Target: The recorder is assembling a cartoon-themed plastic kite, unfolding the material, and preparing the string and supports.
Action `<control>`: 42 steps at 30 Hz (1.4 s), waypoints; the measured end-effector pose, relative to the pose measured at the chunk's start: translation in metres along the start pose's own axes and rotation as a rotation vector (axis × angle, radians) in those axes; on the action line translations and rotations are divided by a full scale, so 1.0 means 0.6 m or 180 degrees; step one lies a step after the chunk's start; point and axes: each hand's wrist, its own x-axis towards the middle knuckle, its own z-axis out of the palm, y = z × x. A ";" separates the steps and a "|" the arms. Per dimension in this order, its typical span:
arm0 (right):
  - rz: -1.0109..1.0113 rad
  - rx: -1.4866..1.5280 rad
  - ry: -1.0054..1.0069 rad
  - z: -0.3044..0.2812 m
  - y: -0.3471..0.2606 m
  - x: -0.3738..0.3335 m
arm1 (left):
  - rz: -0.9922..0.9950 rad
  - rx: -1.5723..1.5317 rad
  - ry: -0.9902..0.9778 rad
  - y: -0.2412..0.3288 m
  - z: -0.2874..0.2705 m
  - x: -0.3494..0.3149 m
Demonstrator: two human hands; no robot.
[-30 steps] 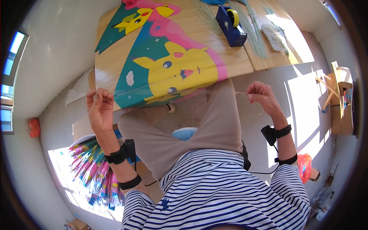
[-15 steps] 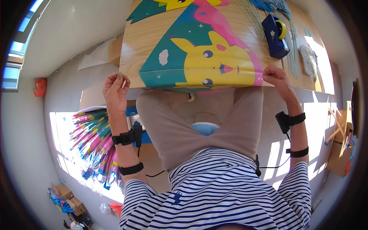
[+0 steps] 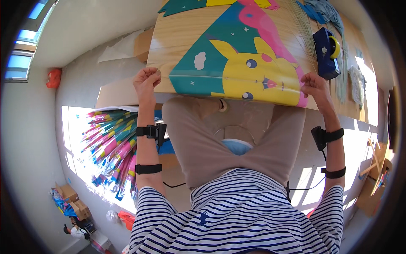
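A printed plastic kite sail [image 3: 249,70], green, pink and yellow with a big-eyed cartoon face, lies at the table's near edge. A thin straight line runs across it from side to side. At its right corner, my right hand [image 3: 317,90] has thumb and fingers pinched on the pink margin. Just off the left corner is my left hand [image 3: 146,82], raised, its fingers curled and thumb against fingertips. Whatever those fingers hold, if anything, is too small to make out.
On the wooden table [image 3: 169,42] lie another kite sail [image 3: 186,6], a blue tape dispenser [image 3: 326,53], thin pale sticks [image 3: 341,84], a clear plastic box [image 3: 356,84] and blue cloth [image 3: 325,12]. Several folded kites [image 3: 112,148] are bundled at the lower left. Cardboard boxes [image 3: 74,201] stand beyond.
The view has shifted, so the table and sail appear further right. My left hand has risen slightly beside the sail's left corner. My right hand stays at the pink margin.
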 end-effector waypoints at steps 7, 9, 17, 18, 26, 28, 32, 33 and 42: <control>0.0068 -0.0165 0.0026 0.000 0.034 0.034 | 0.0127 0.0576 -0.0082 -0.033 0.008 0.036; 0.0103 -0.0188 0.0011 0.004 0.037 0.040 | 0.0131 0.0646 -0.0092 -0.041 0.005 0.043; 0.0195 -0.0174 0.0002 0.000 0.055 0.054 | 0.0173 0.0945 -0.0077 -0.043 0.011 0.044; 0.0196 -0.0164 0.0004 -0.001 0.057 0.054 | 0.0216 0.1093 -0.0051 -0.043 0.012 0.045; 0.0251 -0.0211 0.0018 0.002 0.052 0.053 | 0.0387 0.1752 0.0228 -0.053 0.018 0.049; 0.0260 -0.0211 0.0014 0.003 0.051 0.052 | 0.0465 0.1940 0.0309 -0.063 0.015 0.053; 0.0264 -0.0215 0.0008 0.004 0.052 0.052 | 0.0442 0.2166 0.0420 -0.071 0.016 0.059; 0.0264 -0.0227 0.0010 0.004 0.054 0.052 | 0.0404 0.2213 0.0420 -0.070 0.019 0.058; 0.0293 -0.0311 -0.0014 -0.001 0.067 0.055 | 0.0211 0.1848 0.0487 -0.059 0.019 0.051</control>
